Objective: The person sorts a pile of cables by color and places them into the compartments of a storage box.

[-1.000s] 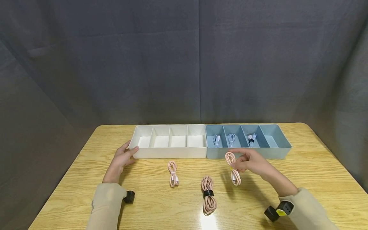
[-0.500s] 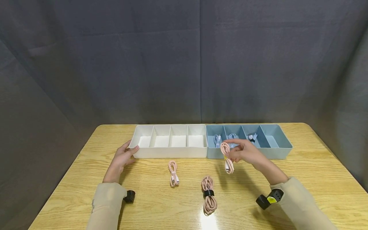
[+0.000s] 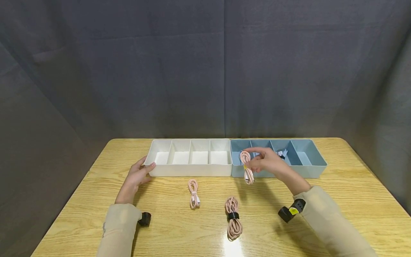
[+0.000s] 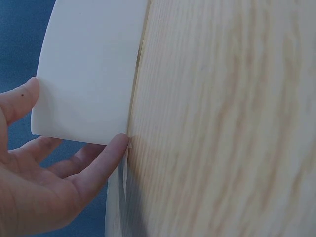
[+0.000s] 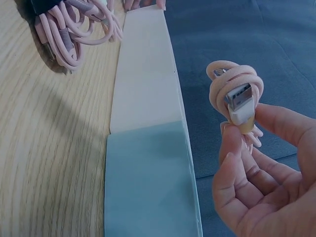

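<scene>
My right hand pinches a coiled pink charging cable with a yellow tie, held upright in front of the blue divided box. In the right wrist view, a white USB plug shows among its loops. My left hand grips the left end of the white divided box, thumb at the front rim and fingers along the end wall. Two more pink cables lie on the table: a smaller coil with white plugs, and a thicker bundle bound by a black strap.
Both boxes stand end to end along the back of the wooden table. Light-blue cables lie in the blue box, one with a black tie; my right hand partly hides the others. A dark grey curtain hangs behind the table.
My right hand has carried the pink cable left and away from me, from the table's front side to over the front of the blue box. My left hand has stayed put.
</scene>
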`<state>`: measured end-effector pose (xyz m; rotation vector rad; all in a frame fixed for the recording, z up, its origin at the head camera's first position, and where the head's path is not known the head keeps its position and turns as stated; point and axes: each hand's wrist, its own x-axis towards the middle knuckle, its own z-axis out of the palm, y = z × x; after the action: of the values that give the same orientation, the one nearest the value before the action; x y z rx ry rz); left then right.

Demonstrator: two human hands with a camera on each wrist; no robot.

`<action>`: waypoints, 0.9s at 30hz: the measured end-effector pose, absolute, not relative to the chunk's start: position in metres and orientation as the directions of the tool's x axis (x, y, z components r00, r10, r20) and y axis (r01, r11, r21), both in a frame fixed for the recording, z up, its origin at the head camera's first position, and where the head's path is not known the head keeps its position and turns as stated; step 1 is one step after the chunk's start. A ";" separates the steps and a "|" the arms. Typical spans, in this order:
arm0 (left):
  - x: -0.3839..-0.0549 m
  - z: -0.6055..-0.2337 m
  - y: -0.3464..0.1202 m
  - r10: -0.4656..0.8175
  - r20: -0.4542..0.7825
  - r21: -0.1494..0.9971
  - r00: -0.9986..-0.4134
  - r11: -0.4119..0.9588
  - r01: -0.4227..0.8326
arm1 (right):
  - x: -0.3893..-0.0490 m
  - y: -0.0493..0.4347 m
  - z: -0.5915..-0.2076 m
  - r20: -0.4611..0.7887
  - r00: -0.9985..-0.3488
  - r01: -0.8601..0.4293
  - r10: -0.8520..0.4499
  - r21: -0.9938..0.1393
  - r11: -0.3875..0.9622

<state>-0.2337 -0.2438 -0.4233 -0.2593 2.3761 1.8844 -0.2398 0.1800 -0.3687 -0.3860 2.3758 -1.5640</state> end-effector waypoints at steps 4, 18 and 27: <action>-0.235 -0.423 -0.244 -0.081 -0.185 0.952 -0.979 0.231 -0.199 | -0.246 0.175 -0.370 -0.075 -0.934 -0.066 -0.349 -0.924 0.376; -0.237 -0.428 -0.247 -0.060 -0.175 0.959 -0.983 0.214 -0.184 | -0.264 0.161 -0.372 -0.104 -0.957 -0.013 -0.271 -0.917 0.398; -0.238 -0.431 -0.248 -0.067 -0.191 0.955 -0.979 0.216 -0.201 | -0.273 0.154 -0.370 -0.100 -0.961 -0.010 -0.259 -0.920 0.391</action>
<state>-0.2384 -0.2483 -0.4305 -0.2616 2.3626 1.8839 -0.2726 0.1535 -0.3701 -0.2386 2.4217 -1.6001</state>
